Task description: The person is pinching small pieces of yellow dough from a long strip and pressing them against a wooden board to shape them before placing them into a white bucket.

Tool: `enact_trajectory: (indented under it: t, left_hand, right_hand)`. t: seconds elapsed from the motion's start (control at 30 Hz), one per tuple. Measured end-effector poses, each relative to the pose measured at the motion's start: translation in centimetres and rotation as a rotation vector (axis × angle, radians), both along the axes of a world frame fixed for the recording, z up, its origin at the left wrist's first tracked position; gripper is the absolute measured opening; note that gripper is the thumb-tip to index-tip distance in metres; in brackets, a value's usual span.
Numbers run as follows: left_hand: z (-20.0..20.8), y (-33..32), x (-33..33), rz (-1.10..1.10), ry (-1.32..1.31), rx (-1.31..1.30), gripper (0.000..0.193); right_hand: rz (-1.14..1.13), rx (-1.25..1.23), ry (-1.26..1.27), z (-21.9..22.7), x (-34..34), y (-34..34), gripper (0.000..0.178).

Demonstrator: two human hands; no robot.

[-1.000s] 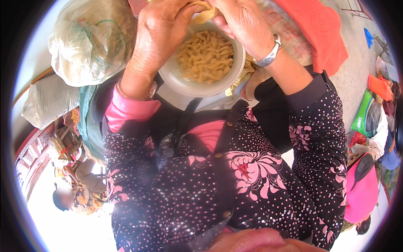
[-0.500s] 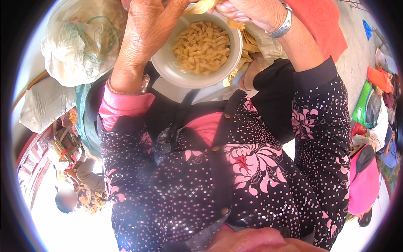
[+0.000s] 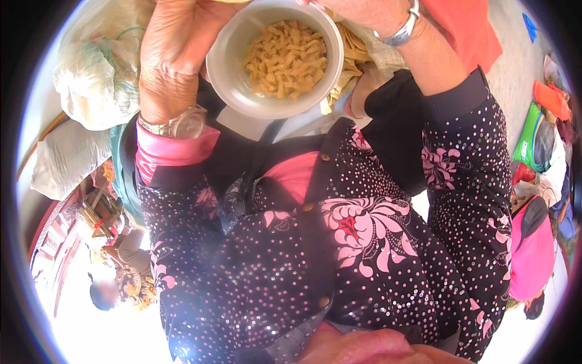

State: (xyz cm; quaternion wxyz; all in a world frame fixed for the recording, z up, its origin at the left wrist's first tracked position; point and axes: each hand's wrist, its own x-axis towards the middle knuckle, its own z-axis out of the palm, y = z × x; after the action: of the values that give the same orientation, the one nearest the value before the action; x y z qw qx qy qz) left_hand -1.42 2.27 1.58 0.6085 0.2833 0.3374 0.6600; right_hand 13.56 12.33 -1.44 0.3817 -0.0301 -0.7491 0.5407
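My left hand (image 3: 182, 39) is raised at the top edge, left of a white bowl (image 3: 221, 79). Its fingers are partly cut off; they appear closed on a pale yellow strip (image 3: 233, 1), of which only a sliver shows. To the right of the bowl's far rim, my right hand (image 3: 367, 15) has its fingers curled inward, and the top edge hides what they hold. Inside the bowl lies a heap of short, yellowish-brown folded pieces (image 3: 285, 60). Longer yellow strips (image 3: 351, 51) lie just right of the bowl.
A big translucent plastic bag (image 3: 91, 79) stands at the left, above a white sack (image 3: 70, 158). Red-orange cloth (image 3: 467, 36) lies at the upper right. People sit at the lower left and at the right, one in pink (image 3: 532, 255), near a green bag (image 3: 530, 142).
Both hands have moved up, partly out of the picture, and the left has shifted leftward and turned. The yellow strip between them is mostly out of sight. The bowl appears slightly higher and further left.
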Motion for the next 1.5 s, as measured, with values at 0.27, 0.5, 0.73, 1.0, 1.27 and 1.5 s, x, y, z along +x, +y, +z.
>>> enact_trajectory:
  t: [0.27,0.5,0.73,1.0,1.27,1.5]
  left_hand:
    - [-0.4,0.2,0.0,-0.198,0.236,0.274,0.047]
    - [-0.6,0.4,0.8,-0.104,0.465,0.262,0.040]
    - [-0.1,-0.2,1.8,-0.047,0.733,0.230,0.045]
    - [-0.5,0.3,2.2,-0.159,0.491,0.258,0.051]
    - [-1.2,0.8,1.6,-0.198,0.582,0.335,0.054]
    - [-1.3,0.4,1.7,-0.102,0.559,0.248,0.058]
  right_hand:
    - [0.047,-0.189,-0.136,0.8,1.4,0.5,0.026]
    - [0.018,-0.383,-0.188,0.6,2.3,-0.4,0.027]
    - [0.017,-0.361,-0.207,0.9,2.3,-1.0,0.030]
    - [-0.078,-0.373,-0.188,-0.6,2.0,-1.3,0.035]
    - [0.003,-0.482,-0.146,0.4,2.5,-1.8,0.034]
    - [0.069,-0.426,-0.122,0.4,2.4,-1.9,0.038]
